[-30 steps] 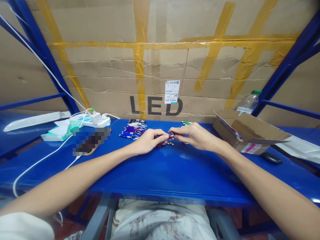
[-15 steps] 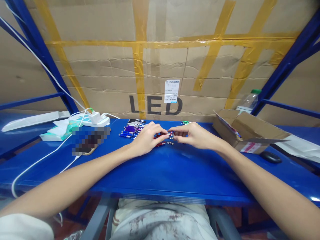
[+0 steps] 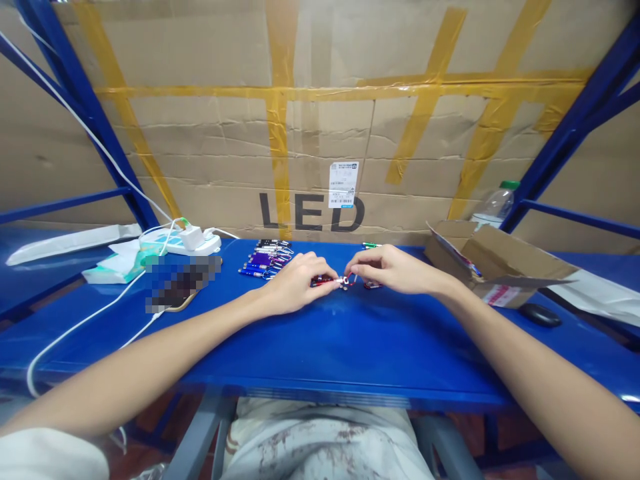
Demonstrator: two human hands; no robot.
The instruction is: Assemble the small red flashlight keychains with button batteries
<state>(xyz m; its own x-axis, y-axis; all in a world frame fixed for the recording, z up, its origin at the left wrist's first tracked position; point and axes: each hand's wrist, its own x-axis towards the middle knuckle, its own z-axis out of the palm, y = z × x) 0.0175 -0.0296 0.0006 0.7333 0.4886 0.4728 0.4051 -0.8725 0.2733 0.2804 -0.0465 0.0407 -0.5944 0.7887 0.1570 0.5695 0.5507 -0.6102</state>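
Observation:
My left hand [image 3: 304, 283] is closed round a slim red metal tube with a silver end, which looks like a keychain flashlight [image 3: 327, 281]. At its right end my right hand [image 3: 384, 268] has its fingers pinched at a small red clip [image 3: 353, 279]. Whether the clip is joined to the tube is hard to tell. Small silver button cells [image 3: 345, 287] lie just under the tube's end, partly covered. More red pieces [image 3: 372, 285] rest beneath my right hand. Left of my left hand lies a row of similar blue, purple, silver and black flashlights [image 3: 265, 259] with clips.
Green flashlights [image 3: 371, 246] lie behind my right hand. An open cardboard box [image 3: 500, 267], a black mouse [image 3: 540, 315] and a bottle [image 3: 497, 203] are on the right. A phone [image 3: 183, 283], tissue pack [image 3: 117, 263] and white power strip [image 3: 193, 241] with cables occupy the left.
My hands have drawn slightly apart, the right one shifting a little to the right. The red tube's silver end and the red clip now show between them. The button cells are more covered.

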